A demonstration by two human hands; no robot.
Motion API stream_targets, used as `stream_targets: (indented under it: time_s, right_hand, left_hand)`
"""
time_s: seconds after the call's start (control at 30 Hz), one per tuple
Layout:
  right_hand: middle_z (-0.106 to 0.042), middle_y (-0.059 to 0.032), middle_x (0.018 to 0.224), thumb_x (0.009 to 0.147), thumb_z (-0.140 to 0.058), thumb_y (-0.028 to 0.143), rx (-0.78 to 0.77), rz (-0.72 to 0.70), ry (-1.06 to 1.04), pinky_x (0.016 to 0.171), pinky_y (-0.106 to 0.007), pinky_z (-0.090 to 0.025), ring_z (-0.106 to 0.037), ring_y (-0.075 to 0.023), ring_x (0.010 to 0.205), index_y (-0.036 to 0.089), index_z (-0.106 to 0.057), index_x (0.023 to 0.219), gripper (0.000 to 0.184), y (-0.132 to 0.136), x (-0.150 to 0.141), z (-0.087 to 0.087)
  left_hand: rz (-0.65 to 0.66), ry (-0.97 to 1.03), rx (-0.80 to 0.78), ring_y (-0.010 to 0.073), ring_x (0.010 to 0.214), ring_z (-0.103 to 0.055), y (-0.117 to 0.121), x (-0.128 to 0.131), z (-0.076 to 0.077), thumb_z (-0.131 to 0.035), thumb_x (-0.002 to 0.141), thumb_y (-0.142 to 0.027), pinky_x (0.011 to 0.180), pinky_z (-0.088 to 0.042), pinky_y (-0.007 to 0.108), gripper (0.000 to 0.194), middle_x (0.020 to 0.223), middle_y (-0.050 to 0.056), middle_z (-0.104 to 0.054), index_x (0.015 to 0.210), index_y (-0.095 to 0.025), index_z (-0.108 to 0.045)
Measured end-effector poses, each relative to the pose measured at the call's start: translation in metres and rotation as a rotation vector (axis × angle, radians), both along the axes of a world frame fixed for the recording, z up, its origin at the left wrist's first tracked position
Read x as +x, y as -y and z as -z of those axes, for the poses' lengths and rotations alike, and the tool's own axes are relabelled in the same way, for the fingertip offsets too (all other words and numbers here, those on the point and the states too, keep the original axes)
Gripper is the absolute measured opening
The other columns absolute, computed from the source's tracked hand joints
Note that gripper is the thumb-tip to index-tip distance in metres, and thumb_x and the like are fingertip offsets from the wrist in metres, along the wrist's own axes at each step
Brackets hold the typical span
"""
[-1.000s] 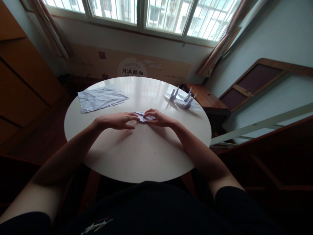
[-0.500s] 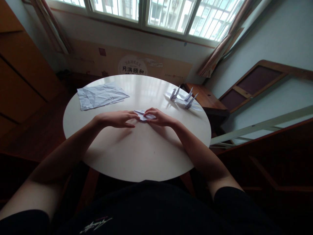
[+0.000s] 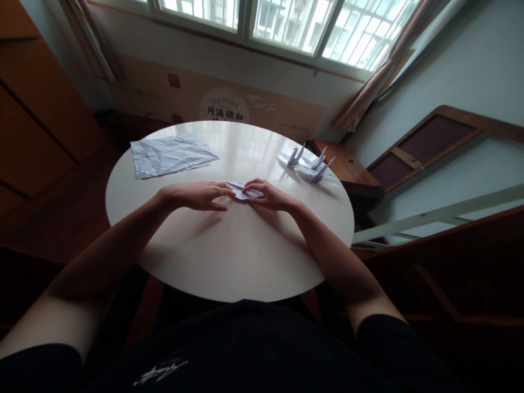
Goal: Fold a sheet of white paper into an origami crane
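A small folded piece of white paper lies near the middle of the round white table, between my two hands. My left hand rests at its left side, fingers stretched out and thumb apart, the fingertips touching or close to its edge. From the right, my right hand pinches the paper, with fingers on top and thumb at the near edge. Part of the paper is hidden beneath the right fingers.
Creased sheets of paper lie at the table's far left. Several folded paper cranes stand at the far right. Beyond them is a brown wooden desk; a window fills the back wall.
The camera view has tilted and shifted slightly. Both hands keep nearly the same pose at the folded paper, with no clear change in it.
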State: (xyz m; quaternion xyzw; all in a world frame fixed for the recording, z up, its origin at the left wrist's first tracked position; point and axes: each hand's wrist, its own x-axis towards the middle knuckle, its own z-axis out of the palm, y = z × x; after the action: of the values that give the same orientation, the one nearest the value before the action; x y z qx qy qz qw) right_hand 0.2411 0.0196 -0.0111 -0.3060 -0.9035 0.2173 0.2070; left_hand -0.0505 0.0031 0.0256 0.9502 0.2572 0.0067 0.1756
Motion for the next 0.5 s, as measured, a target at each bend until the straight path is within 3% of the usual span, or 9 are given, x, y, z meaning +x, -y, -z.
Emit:
stream_targets:
  time_s: [0.5]
  right_hand:
    - [-0.062, -0.0141, 0.126, 0.089, -0.071, 0.049, -0.021, 0.009, -0.017, 0.111, -0.052, -0.046, -0.06, -0.0289, 0.121, 0.023, -0.073, 0.119, 0.04, 0.0009, -0.0003, -0.0012]
  left_hand:
    - [-0.007, 0.004, -0.01, 0.0252, 0.133, -0.054, 0.001, -0.0013, -0.0015, -0.053, 0.101, -0.042, 0.115, -0.036, 0.032, 0.053, 0.151, 0.011, -0.051, 0.149, -0.02, -0.051]
